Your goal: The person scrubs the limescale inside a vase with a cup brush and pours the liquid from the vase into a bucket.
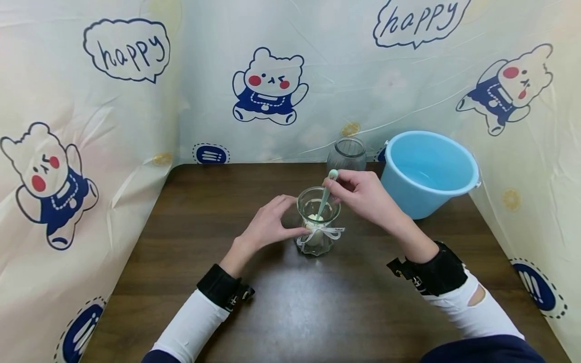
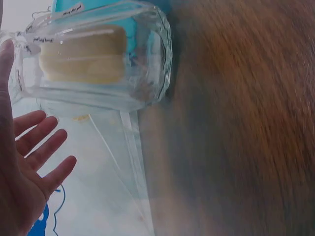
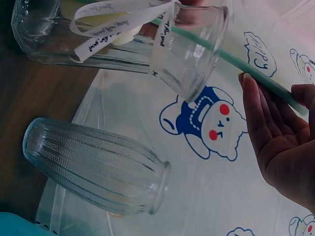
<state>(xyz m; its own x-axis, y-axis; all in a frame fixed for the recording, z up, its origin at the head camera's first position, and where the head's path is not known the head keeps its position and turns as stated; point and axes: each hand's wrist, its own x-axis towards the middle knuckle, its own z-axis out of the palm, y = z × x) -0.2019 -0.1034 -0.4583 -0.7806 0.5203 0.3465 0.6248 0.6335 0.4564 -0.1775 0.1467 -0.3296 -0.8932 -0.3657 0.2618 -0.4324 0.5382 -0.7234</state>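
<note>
A clear glass vase (image 1: 317, 242) with a white ribbon bow (image 1: 320, 232) round its neck stands upright on the table. My left hand (image 1: 268, 222) holds its left side near the neck, thumb against the ribbon and fingers spread toward the far side. Between thumb and fingers, my right hand (image 1: 363, 194) pinches the upper end of the pale green handle (image 1: 324, 201) of a sponge brush. That handle slants down through the vase's mouth. Inside the glass, the brush's cream-coloured sponge head (image 2: 86, 56) shows in the left wrist view.
Behind the right hand stands a second, ribbed glass vase (image 3: 98, 164), upright near the table's back edge. A light blue bucket (image 1: 408, 196) stands at the back right, close to the right forearm. Printed sheeting (image 1: 204, 91) hangs around the brown wooden table (image 1: 204, 186).
</note>
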